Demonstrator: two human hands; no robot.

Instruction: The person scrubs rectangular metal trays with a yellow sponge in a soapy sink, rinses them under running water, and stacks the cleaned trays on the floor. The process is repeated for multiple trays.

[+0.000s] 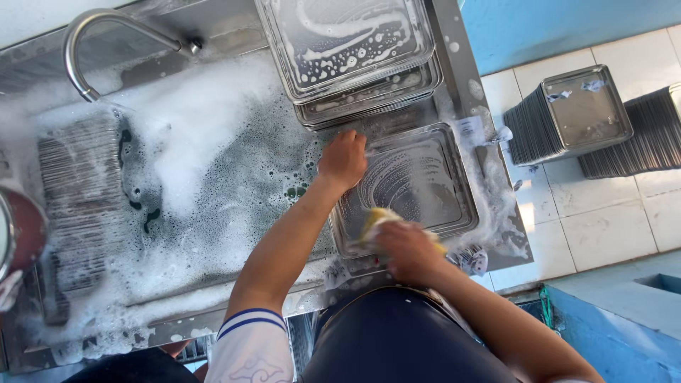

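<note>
Nearest: right hand closed around a yellow sponge, pressed onto the near rim of a square steel tray. The tray lies flat on the sink's right-hand drainboard, its floor streaked with soapy swirl marks. Sponge only partly seen under the fingers.

Left hand is clamped on the tray's far-left corner, fingers curled over the rim, pinning it down. Left forearm crosses over the basin edge.

Judgement on technique: the steadying grip should be kept on the opposite corner from the scrub stroke so the tray is not skated on the wet steel; corners and the rolled rim need the sponge edge worked in, since the flat centre already looks covered with lather.

Left of that: sink basin full of foam, with a stack of trays submerged at the left end. Curved faucet above it.

Far side: soaped trays stacked just beyond the one being scrubbed.

On the tiled floor to the right: two tall stacks of nested trays, well apart from the sink.
</note>
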